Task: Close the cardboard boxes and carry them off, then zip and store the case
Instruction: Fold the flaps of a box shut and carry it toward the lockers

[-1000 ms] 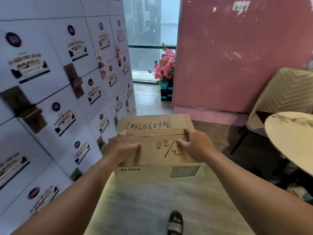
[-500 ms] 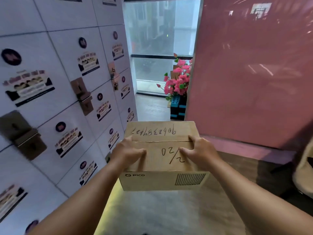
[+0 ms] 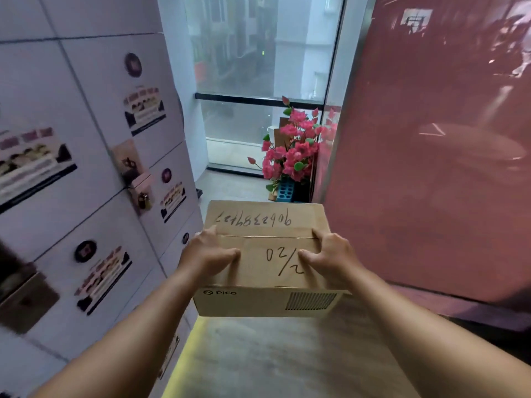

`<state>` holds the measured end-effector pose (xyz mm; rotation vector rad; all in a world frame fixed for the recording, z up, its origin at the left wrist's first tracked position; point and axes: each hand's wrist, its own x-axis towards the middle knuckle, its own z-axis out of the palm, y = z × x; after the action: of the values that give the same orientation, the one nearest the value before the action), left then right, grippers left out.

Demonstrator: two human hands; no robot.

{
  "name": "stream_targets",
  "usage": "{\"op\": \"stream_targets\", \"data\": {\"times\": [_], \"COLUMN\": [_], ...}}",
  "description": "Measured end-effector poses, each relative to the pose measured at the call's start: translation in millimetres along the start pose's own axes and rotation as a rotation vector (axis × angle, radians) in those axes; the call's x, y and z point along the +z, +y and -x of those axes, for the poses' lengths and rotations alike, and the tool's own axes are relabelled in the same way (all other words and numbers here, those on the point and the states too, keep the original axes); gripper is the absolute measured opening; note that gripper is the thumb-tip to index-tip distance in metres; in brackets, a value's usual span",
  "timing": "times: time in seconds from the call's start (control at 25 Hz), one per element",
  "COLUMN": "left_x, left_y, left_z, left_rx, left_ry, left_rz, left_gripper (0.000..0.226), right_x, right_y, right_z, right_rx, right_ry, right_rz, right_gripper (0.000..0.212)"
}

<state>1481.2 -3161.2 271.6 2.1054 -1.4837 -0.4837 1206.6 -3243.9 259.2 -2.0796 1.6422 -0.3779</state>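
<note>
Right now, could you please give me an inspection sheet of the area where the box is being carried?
Surface: grey floor, no table in view.
Job's things: closed brown cardboard box with handwritten numbers, flaps shut, carried level; case not seen.
Clutter: pink artificial flowers on a blue crate ahead by the window.
Hands: left hand and right hand grip the box's sides, thumbs on top.
Cables: nothing seen.
Surroundings: white lockers on the left, one with a brass padlock; glossy pink wall on the right.
</note>
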Motion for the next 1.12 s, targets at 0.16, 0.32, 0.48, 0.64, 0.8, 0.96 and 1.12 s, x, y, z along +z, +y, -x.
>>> {"op": "stream_targets", "data": {"times": [0.16, 0.32, 0.48, 0.64, 0.8, 0.96, 1.12], "left_x": [15.1, 31.4, 29.3, 20.1, 17.1, 8.0, -11.9], "left_y": [6.3, 18.0, 27.6, 18.9, -0.7, -22.1, -32.6], "left_z": [-124.3, -246.5, -356.1, -463.5, -575.6, -706.1, -815.6], "left_rx": [-0.018, -0.053, -0.111, -0.164, -0.173, -0.161, -0.174], "left_ry": [-0.029, -0.017, 0.009, 0.046, 0.055, 0.052, 0.064], "left_rz": [-0.027, -0.005, -0.008, 0.007, 0.027, 0.076, 0.064], "left_gripper": [0.040, 0.037, 0.034, 0.043, 0.047, 0.047, 0.048], "right_x": [-2.7, -5.0, -13.2, -14.2, 1.1, 7.1, 5.3], "right_y": [1.0, 5.4, -10.9, -41.4, -67.2, -103.4, -135.5], "right_z": [-123.7, -256.2, -380.2, -495.9, -611.8, -743.9, -847.6], "right_rx": [0.005, -0.020, -0.051, -0.090, -0.100, -0.085, -0.095], "right_ry": [0.001, -0.006, -0.072, -0.065, -0.088, -0.086, -0.091], "right_rz": [-0.004, -0.013, 0.006, -0.017, -0.053, -0.104, -0.118], "right_gripper": [0.077, 0.073, 0.069, 0.067, 0.061, 0.058, 0.060]}}
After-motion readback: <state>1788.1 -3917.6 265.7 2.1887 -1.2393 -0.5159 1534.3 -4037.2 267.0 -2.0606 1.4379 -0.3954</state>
